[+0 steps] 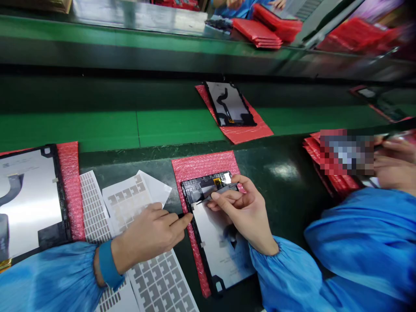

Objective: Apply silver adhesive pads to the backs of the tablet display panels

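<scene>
My right hand (242, 214) is pinching a thin grey strip (221, 190) above the black-framed tablet panel (217, 255). My left hand (149, 234) holds nothing, one finger pressing the panel's edge to keep it steady on the red bubble bag (201, 164).

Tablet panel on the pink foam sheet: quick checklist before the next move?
1. Tablet panel lying flat on the pink foam sheet: ok.
2. Grey strip pinched in the right hand: ok.
3. Left hand fingertip touching the panel's black frame: cannot tell, it is very close.
4. Small yellow part seated: cannot tell, partly hidden under the strip.
5. Sticker sheets off the panel: ok, lying to its left.
</scene>
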`<state>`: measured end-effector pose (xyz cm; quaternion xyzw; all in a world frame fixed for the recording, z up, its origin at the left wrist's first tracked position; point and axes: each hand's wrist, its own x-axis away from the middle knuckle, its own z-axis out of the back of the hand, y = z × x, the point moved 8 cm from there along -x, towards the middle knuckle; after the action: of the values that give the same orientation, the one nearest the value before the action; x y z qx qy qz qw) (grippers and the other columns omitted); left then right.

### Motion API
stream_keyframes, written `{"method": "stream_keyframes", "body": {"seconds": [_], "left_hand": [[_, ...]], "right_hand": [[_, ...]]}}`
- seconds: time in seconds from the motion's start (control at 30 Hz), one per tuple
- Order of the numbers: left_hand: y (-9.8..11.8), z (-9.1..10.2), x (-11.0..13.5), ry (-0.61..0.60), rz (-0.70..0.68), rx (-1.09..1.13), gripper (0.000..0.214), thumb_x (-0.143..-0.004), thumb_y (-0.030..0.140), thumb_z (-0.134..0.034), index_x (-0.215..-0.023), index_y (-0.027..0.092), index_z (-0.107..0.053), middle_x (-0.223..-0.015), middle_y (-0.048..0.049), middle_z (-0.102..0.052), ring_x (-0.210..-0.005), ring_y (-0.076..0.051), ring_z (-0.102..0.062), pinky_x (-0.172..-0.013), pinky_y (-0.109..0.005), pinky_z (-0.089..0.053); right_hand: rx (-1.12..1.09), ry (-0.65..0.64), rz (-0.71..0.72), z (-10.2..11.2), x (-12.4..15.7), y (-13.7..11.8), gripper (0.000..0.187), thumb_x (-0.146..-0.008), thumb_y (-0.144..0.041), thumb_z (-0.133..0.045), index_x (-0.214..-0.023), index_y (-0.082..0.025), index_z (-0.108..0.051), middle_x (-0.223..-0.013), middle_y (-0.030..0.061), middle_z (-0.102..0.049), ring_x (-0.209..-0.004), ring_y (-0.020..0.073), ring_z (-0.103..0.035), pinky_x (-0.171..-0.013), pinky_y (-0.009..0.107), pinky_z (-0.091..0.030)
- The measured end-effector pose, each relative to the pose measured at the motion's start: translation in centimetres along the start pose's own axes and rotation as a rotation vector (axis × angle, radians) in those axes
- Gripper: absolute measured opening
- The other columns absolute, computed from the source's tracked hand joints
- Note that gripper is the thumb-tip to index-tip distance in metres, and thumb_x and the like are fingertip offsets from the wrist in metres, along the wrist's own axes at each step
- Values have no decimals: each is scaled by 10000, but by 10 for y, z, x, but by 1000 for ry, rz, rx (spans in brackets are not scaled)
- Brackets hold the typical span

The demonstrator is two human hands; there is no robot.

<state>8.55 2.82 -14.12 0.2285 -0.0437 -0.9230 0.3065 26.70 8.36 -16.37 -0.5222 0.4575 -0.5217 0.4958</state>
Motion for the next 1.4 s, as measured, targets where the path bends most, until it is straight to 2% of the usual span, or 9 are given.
{"method": "stream_keyframes", "body": {"seconds": [0.23,0.47,0.83,1.0,1.1,1.2,1.3,1.4], "left_hand": [[1,5,0,64,-7,19,221,-1038,209,-489,-1140,133,-669,-660,52,-616,-537,-129,-569,-605,-328,-415],[2,6,0,77,-15,32,200,-1030,201,-502,-1087,140,-684,-673,46,-647,-551,-131,-591,-614,-325,-419],[0,3,0,60,15,23,235,-1037,232,-501,-1170,150,-678,-682,56,-627,-556,-129,-548,-643,-332,-367],[-1,8,-3,62,36,-22,235,-996,253,-567,-1187,180,-683,-688,57,-599,-607,-140,-512,-664,-348,-324],[-3,8,-7,18,50,-59,307,-955,307,-626,-1235,193,-675,-819,18,-641,-761,-177,-550,-679,-359,-314],[-6,8,-9,-11,82,-77,357,-933,329,-636,-1270,215,-663,-1051,-12,-685,-934,-215,-568,-747,-378,-345],[-6,7,-11,-30,78,-66,322,-946,323,-614,-1250,234,-667,-1272,-4,-667,-1114,-226,-561,-828,-400,-367],[-6,5,-12,-35,80,-57,319,-969,309,-572,-1270,240,-653,-1409,-4,-621,-1292,-230,-513,-908,-434,-363]], "right_hand": [[-9,-14,1,-1,0,0,482,-885,-301,-815,-1091,-254,-382,-678,-16,-747,-621,132,-749,-644,163,-615],[13,-9,-4,-1,1,1,484,-888,-298,-813,-1085,-253,-374,-677,-11,-748,-619,130,-748,-646,154,-610],[13,-7,-7,0,0,1,488,-881,-297,-818,-1082,-254,-376,-682,-10,-750,-625,135,-753,-651,159,-614],[10,-1,-6,2,2,3,485,-882,-286,-817,-1090,-255,-380,-681,-11,-749,-620,129,-750,-649,152,-609],[4,-4,-5,1,2,3,486,-883,-285,-816,-1087,-259,-376,-686,-13,-750,-621,132,-751,-646,157,-614],[6,-8,-4,1,2,2,487,-887,-283,-812,-1092,-262,-371,-689,-14,-751,-627,140,-754,-650,172,-623],[8,-6,-4,0,1,2,487,-886,-278,-812,-1097,-262,-373,-692,-16,-751,-631,139,-755,-660,175,-626],[12,-6,4,-1,1,1,484,-882,-275,-815,-1088,-262,-377,-692,-19,-750,-626,136,-753,-665,173,-625]]}}
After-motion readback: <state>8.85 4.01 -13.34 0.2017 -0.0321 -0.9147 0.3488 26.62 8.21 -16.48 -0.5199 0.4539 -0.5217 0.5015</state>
